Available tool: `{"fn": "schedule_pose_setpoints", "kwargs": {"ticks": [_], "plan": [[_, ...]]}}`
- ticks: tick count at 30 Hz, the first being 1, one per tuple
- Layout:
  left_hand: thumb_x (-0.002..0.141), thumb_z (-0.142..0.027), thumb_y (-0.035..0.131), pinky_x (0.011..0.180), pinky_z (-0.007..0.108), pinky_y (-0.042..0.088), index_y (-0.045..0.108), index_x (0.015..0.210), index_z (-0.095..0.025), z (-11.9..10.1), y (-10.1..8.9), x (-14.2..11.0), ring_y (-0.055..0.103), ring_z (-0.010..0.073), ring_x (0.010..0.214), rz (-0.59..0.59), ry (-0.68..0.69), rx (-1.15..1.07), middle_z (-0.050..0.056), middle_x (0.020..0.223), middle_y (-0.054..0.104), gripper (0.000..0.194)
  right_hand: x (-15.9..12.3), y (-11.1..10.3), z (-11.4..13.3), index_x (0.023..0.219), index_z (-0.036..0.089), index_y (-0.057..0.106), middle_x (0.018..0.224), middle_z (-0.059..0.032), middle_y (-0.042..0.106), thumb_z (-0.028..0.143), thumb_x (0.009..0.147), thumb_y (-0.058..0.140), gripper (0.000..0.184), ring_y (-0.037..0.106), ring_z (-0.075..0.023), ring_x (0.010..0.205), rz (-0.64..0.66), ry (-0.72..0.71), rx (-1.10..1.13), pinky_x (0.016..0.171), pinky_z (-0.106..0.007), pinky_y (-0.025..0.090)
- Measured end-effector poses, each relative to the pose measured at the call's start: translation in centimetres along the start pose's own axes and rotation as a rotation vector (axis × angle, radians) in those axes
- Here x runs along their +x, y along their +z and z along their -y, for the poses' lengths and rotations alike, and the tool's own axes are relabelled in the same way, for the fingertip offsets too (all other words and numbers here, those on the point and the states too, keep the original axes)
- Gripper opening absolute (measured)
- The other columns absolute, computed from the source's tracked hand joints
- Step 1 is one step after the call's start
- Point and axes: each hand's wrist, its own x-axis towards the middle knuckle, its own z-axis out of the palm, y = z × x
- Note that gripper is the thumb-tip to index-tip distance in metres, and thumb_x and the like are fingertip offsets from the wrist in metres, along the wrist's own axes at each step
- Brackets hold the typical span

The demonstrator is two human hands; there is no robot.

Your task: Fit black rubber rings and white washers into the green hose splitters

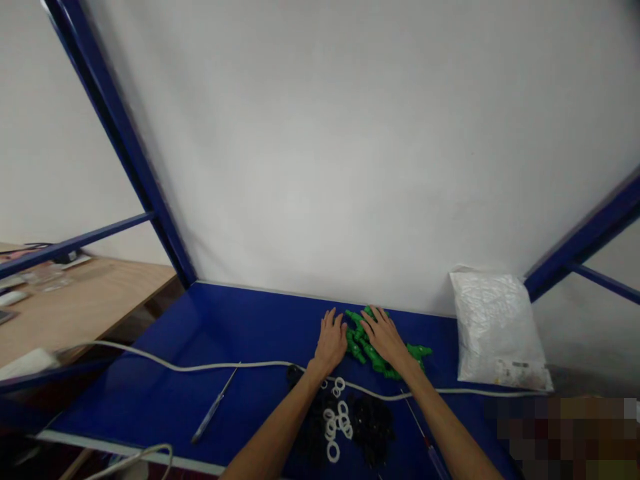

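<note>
Green parts [379, 365] lie heaped near the wall [320, 167] on our counter [240, 317] as we apparently gather them, left hand [332, 340] beside, right hand [384, 336] atop, grips spread, any lift calling for curled fingers.

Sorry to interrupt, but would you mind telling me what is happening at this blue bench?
The right hand is spread over a pile of green parts on the blue bench, and the left hand is at the pile's left edge. White rings and black parts lie closer to the front. A white bag is at the right.
</note>
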Motion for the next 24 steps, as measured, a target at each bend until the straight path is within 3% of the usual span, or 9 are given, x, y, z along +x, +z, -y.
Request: {"fn": "schedule_pose_setpoints", "kwargs": {"ticks": [4,8,13,16,19,21,24], "plan": [[0.098,-0.03,0.043,0.119,0.042,0.033,0.051,0.142,-0.012,0.7,-1.7,0.1,0.043,0.0264,0.144,0.034,0.001,-0.017,0.019,0.156,0.04,0.048,-1.5,-1.1,-1.2,0.134,0.02,0.064,0.152,-0.0174,0.05,0.037,0.102,0.043,0.042,0.041,-0.038,0.142,-0.026,0.054,-0.001,0.111,-0.06,0.037],[0.091,-0.038,0.056,0.114,0.046,0.038,0.056,0.136,-0.011,1.5,-3.4,0.3,0.053,0.031,0.131,0.062,-0.047,-0.02,0.02,0.137,0.057,0.053,-3.8,-2.9,-0.9,0.136,0.019,0.062,0.149,-0.017,0.052,0.038,0.1,0.043,0.046,0.045,-0.0345,0.14,-0.102,0.088,0.051,0.114,-0.054,0.037],[0.081,-0.036,0.069,0.104,0.041,0.047,0.068,0.121,-0.014,1.1,-3.4,0.4,0.064,0.0298,0.112,0.132,-0.08,-0.077,0.016,0.122,0.066,0.046,-8.7,-4.5,1.8,0.13,0.014,0.066,0.141,-0.0194,0.058,0.043,0.101,0.041,0.048,0.051,-0.0318,0.135,-0.199,0.149,0.157,0.116,-0.051,0.038],[0.079,-0.033,0.072,0.099,0.039,0.049,0.067,0.12,-0.019,0.4,-3.0,0.3,0.067,0.0264,0.104,0.14,-0.081,-0.136,0.012,0.119,0.068,0.043,-11.2,-4.7,3.8,0.125,0.02,0.07,0.135,-0.0148,0.063,0.043,0.102,0.042,0.043,0.058,-0.0289,0.128,-0.231,0.189,0.228,0.113,-0.049,0.044],[0.079,-0.031,0.073,0.094,0.037,0.051,0.067,0.116,-0.024,0.0,-2.8,0.2,0.07,0.0247,0.099,0.148,-0.082,-0.215,0.006,0.104,0.074,0.038,-12.7,-4.6,5.5,0.118,0.022,0.074,0.129,-0.0125,0.068,0.044,0.101,0.043,0.041,0.064,-0.0274,0.12,-0.271,0.231,0.285,0.108,-0.046,0.05],[0.079,-0.031,0.073,0.089,0.036,0.053,0.065,0.113,-0.025,0.0,-2.8,0.2,0.071,0.024,0.095,0.129,-0.102,-0.275,0.004,0.097,0.075,0.035,-13.3,-4.6,6.4,0.116,0.023,0.075,0.125,-0.0118,0.071,0.045,0.1,0.045,0.041,0.067,-0.0274,0.116,-0.293,0.255,0.319,0.104,-0.045,0.053],[0.083,-0.034,0.069,0.087,0.037,0.054,0.058,0.121,-0.022,0.3,-3.4,0.2,0.072,0.0236,0.094,0.046,-0.16,-0.366,0.008,0.103,0.075,0.041,-14.1,-5.0,7.7,0.114,0.025,0.077,0.125,-0.0107,0.071,0.051,0.095,0.051,0.041,0.067,-0.0296,0.117,-0.292,0.357,0.493,0.105,-0.046,0.053]]}}
